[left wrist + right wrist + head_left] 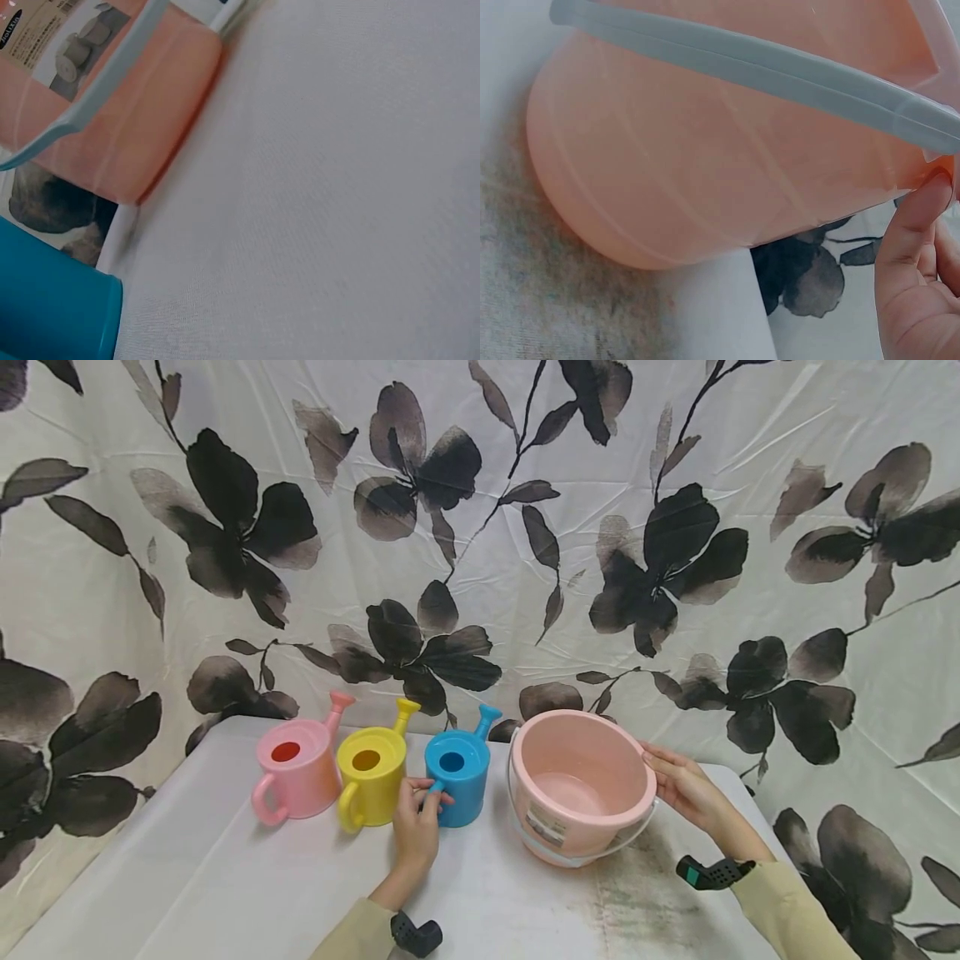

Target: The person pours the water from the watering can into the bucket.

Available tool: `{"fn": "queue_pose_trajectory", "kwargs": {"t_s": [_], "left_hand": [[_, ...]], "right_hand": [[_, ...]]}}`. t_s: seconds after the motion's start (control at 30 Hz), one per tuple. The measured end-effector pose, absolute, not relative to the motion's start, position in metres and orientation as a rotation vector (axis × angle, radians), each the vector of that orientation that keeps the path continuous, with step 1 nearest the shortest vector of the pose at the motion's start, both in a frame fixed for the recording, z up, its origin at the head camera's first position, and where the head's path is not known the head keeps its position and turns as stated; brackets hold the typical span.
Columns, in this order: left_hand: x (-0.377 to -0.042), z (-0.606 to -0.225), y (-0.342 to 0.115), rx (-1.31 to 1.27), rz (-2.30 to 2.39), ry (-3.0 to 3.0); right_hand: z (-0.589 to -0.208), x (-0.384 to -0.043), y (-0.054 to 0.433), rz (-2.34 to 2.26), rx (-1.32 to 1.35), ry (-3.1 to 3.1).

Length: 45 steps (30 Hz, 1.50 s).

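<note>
My left hand (417,828) grips the handle of a blue watering can (468,793), which stands upright on the table. In the left wrist view only part of the blue can shows, at the lower left, and that hand is out of sight. A pink bucket (577,827) with a pale handle hanging down its front stands to the right of the can. At the bucket's right rim, my right hand (692,787) holds on. The right wrist view shows the thumb (922,210) against the bucket just under the rim.
Left of the blue can stand a yellow watering can (382,785) and a pink watering can (315,785). The white table (262,893) has a brownish stain (652,893) near the bucket. A floral cloth (525,568) hangs behind.
</note>
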<state>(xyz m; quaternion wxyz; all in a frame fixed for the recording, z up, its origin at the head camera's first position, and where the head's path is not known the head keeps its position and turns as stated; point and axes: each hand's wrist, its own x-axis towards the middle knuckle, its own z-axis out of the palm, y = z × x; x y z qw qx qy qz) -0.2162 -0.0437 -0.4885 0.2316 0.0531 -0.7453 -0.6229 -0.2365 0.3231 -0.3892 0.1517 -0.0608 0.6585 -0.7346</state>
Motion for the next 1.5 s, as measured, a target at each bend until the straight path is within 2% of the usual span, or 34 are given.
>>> {"fn": "queue_pose_trajectory", "kwargs": {"t_s": [0.53, 0.87, 1.17, 1.3, 1.5], "left_hand": [[-0.205, -0.482, -0.057, 0.075, -1.713, -2.205], [-0.188, -0.456, -0.078, -0.029, -1.525, -2.442], [-0.181, -0.432, -0.106, -0.129, -1.35, -2.117], [-0.181, -0.437, -0.119, -0.111, -1.274, -1.957], [-0.181, -0.45, -0.133, 0.064, -1.241, -1.921]], "right_hand": [[-0.391, -0.234, 0.323, -2.123, -0.152, 1.891], [-0.391, -0.234, 0.325, -2.128, -0.166, 1.906], [-0.391, -0.233, 0.325, -2.158, -0.167, 1.868], [-0.391, -0.233, 0.325, -2.151, -0.154, 1.87], [-0.39, -0.234, 0.324, -2.139, -0.158, 1.885]]}}
